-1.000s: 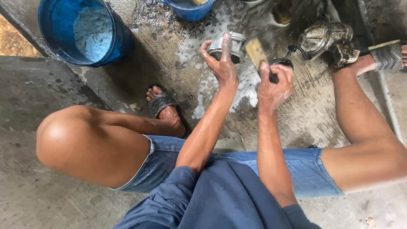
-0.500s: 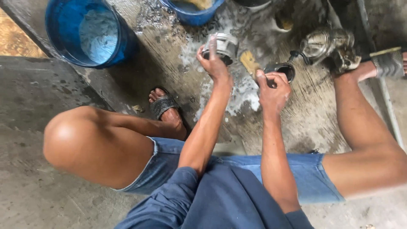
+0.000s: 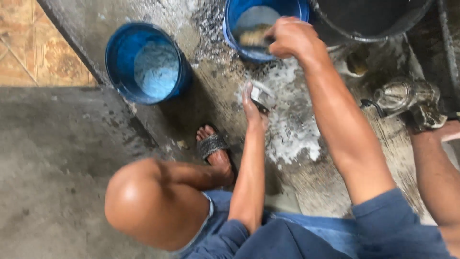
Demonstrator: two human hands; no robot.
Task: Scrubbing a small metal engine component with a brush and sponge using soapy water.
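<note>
Right hand (image 3: 292, 38) grips a soapy brush (image 3: 256, 37) inside a blue bowl (image 3: 235, 19) cut off at the top edge, while left hand (image 3: 253, 108) clasps a half-hidden metal part (image 3: 261, 93) on wet concrete (image 3: 306, 182).

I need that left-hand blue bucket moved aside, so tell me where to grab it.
Grip the blue bucket by its rim, coming straight down from above. It stands upright with its mouth open, foamy water inside, and no handle shows. The near rim, on the side facing the sandalled foot, looks free of other things; lift level to avoid spilling.

no packages, labels, signs or screens appear anywhere here.
</note>
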